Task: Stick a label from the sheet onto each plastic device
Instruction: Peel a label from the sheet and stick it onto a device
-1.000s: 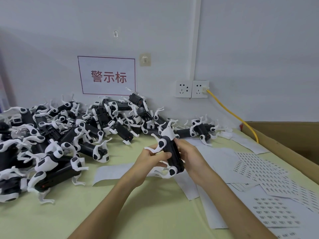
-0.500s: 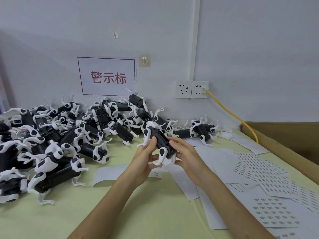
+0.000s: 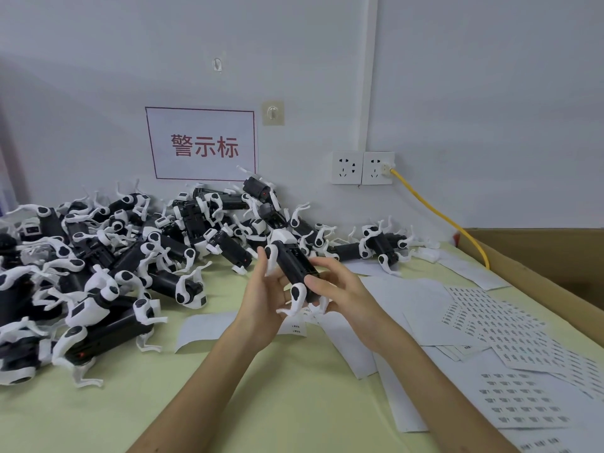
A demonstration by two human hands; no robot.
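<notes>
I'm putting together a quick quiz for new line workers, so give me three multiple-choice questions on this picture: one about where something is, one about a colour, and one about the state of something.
1. Where do the label sheets lie?
A. On the table, right of the hands
B. Taped to the wall
C. On the floor

2. What colour is the cable plugged into the wall socket?
A. Blue
B. Yellow
C. Black

3. How is the device in the middle of the view placed?
A. Lying flat on the table
B. Standing on the table on its legs
C. Held off the table by the left hand and right hand

Answers:
1 A: the printed sheets spread flat over the table's right side.
2 B: a yellow lead runs down from the socket.
3 C: both hands grip it above the table.
</notes>
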